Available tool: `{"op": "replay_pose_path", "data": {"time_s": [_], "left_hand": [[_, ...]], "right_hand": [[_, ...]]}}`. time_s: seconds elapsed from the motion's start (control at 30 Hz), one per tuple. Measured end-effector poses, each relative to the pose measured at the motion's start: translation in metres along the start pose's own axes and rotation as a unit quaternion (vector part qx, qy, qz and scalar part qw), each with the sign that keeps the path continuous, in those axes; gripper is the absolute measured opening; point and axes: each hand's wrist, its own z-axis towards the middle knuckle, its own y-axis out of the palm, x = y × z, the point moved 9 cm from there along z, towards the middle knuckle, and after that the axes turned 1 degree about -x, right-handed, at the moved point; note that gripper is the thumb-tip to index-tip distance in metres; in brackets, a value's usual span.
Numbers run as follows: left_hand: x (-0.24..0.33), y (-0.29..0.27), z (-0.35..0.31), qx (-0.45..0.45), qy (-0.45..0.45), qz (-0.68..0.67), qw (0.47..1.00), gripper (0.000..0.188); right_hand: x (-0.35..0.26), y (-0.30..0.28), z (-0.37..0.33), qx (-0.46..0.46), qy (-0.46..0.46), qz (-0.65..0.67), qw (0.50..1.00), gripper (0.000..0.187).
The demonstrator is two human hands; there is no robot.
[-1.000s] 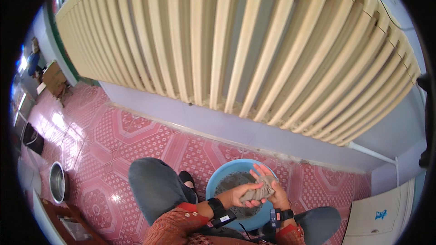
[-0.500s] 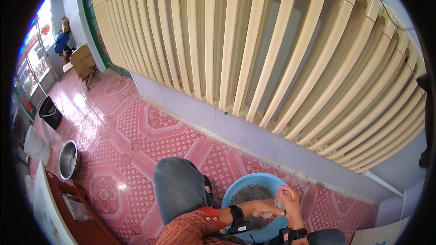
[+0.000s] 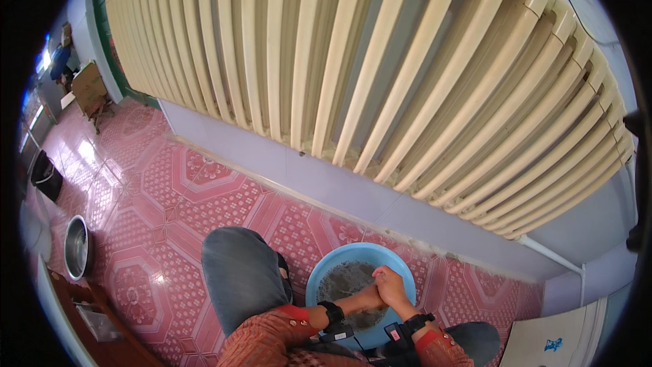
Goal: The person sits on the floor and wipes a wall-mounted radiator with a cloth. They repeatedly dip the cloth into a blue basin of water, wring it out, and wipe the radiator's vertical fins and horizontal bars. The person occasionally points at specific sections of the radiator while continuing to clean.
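Over a light blue basin [image 3: 314, 284] of murky, sudsy water, my two hands are pressed together. My left hand [image 3: 367, 298] reaches in from the left, low over the water, its fingers closed. My right hand [image 3: 390, 285] is closed against it from the right, slightly higher. Between them is what looks like a wet greyish cloth, now almost wholly hidden by the fingers. Dark bands with small boxes are strapped to both wrists, below orange-red knitted sleeves.
A cream radiator [image 3: 326, 61] runs along the wall ahead. On the patterned pink floor at left stand a metal basin [image 3: 79, 248] and a black bucket [image 3: 46, 175]. A brown wooden piece [image 3: 102, 312] is at lower left; a pale box-like panel [image 3: 553, 336] is at lower right.
My hands have drawn closer together, lower over the basin, and the greyish cloth that showed between them is now mostly covered. The whole view has shifted, moving the scene leftward.
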Motion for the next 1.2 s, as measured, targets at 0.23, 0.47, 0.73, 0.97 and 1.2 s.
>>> {"op": "replay_pose_path", "data": {"time_s": [0.23,0.47,0.73,0.97,1.2], "left_hand": [[-0.039,0.011,0.008,-0.068,-0.068,0.141,0.985,0.033],[-0.058,0.023,0.004,-0.109,-0.014,0.256,0.960,0.035],[-0.009,-0.010,-0.014,0.024,-0.028,0.061,0.997,0.063],[0.006,-0.046,-0.024,0.025,-0.185,-0.130,0.974,0.056],[0.034,-0.071,-0.036,0.084,-0.168,-0.186,0.964,0.050]], "right_hand": [[0.037,0.031,0.006,-0.004,0.010,-0.099,0.995,0.018],[0.072,0.054,-0.015,0.005,0.065,-0.063,0.996,0.024],[0.067,0.029,-0.006,-0.026,0.073,0.148,0.986,0.028],[0.186,-0.056,-0.012,0.097,0.209,0.180,0.956,0.073],[0.332,-0.008,-0.057,0.072,0.352,-0.009,0.933,0.088]]}}
